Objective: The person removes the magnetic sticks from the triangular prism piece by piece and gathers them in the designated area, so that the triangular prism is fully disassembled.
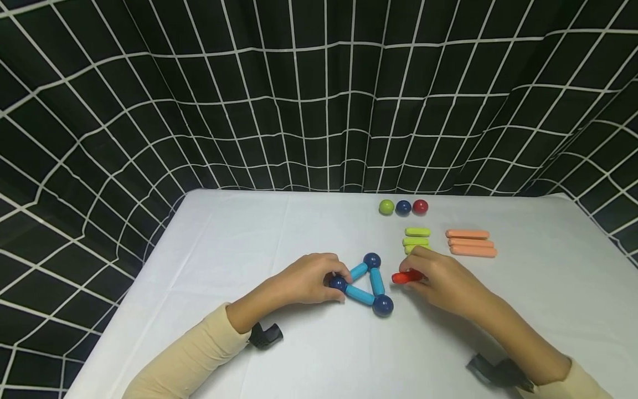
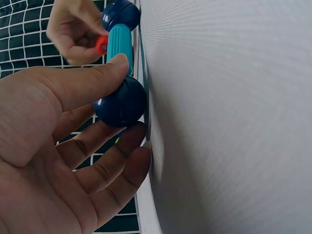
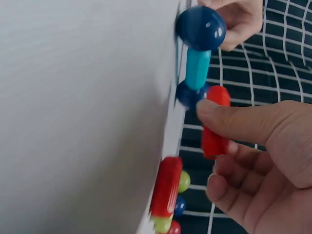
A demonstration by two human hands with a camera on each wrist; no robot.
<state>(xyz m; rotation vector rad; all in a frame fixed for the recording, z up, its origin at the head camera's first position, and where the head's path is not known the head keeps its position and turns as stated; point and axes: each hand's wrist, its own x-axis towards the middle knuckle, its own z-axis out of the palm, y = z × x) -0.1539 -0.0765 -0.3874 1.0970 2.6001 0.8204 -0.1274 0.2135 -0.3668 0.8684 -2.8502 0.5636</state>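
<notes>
While the left grip (image 1: 313, 279) pinches a glossy ball (image 1: 339, 284), the right grip (image 1: 442, 280) pinches a red rod (image 1: 401, 277); gridded cloth (image 1: 279, 72) hangs rippled.

Small gap between blue triangle (image 1: 377, 281) and red stick (image 1: 405, 277) in right hand (image 1: 442, 280). Left hand (image 1: 310, 280) blocks triangle's left corner. Second red stick (image 3: 166, 187) on surface (image 1: 239, 238) near right hand, in way. Green sticks (image 1: 417, 241), orange sticks (image 1: 471, 243) block path beyond right hand. Wide room on surface, left of left hand.
</notes>
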